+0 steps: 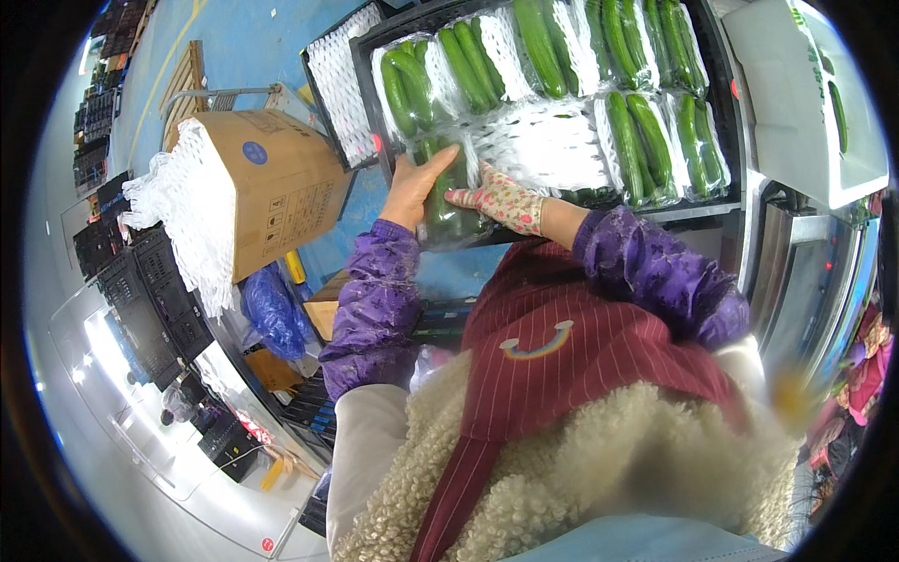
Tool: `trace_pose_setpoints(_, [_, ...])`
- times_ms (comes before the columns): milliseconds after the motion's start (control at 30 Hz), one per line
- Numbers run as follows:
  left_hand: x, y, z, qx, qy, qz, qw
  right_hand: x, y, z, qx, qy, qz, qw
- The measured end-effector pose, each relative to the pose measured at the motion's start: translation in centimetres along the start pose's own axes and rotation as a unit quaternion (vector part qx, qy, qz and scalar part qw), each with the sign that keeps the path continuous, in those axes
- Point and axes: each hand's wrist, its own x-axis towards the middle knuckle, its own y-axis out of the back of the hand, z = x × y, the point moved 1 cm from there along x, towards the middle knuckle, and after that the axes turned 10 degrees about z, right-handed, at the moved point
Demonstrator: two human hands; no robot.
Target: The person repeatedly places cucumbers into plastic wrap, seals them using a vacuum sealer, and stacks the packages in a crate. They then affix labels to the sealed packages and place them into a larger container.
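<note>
My bare left hand [413, 188] grips the left side of a clear-wrapped pack of cucumbers [454, 223], its thumb across the top. On the pack's right side rest the fingers of my right hand [509, 204], in a floral glove. The pack is at the near left corner of a black plastic crate [734, 151], partly over its front edge. Inside the crate, a back row of several wrapped cucumber packs [472, 64] lies on white foam netting [541, 144]. Two more packs [642, 147] fill the front right.
Left of the crate stands a cardboard box [288, 190] with white foam nets [193, 211] spilling out. Another netting-lined crate [340, 84] sits behind it. A white foam box [801, 105] holding cucumbers is at right, above a metal machine [793, 281]. A blue plastic bag [274, 312] lies lower left.
</note>
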Motion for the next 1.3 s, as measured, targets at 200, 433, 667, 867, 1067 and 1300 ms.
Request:
trace_pose_setpoints(200, [-0.9, -0.6, -1.1, 0.039, -0.107, 0.047, 0.992, 2.0, -0.3, 2.9, -0.001, 0.107, 0.012, 0.994])
trace_pose_setpoints(433, [-6.5, 2.6, -2.2, 0.341, -0.374, 0.283, 0.815, 1.5, 0.0, 2.5, 0.023, 0.030, -0.004, 0.999])
trace_pose_setpoints(667, [-8.9, 4.9, -4.2, 0.047, -0.117, 0.060, 0.990, 0.1, 0.5, 2.0, -0.130, 0.100, -0.054, 0.985])
trace_pose_setpoints(867, [-9.2, 5.9, -3.2, 0.325, -0.196, 0.036, 0.924, 0.4, 1.3, 2.4, -0.253, 0.113, -0.103, 0.955])
trace_pose_setpoints(1067, [-8.7, 5.4, -3.6, 0.375, -0.255, 0.078, 0.888, 0.4, -0.4, 2.5, -0.409, 0.156, -0.065, 0.897])
trace_pose_setpoints(1300, [-8.8, 5.4, -3.7, 0.373, -0.239, 0.104, 0.890, 0.4, 0.8, 1.0, -0.333, 0.092, -0.044, 0.938])
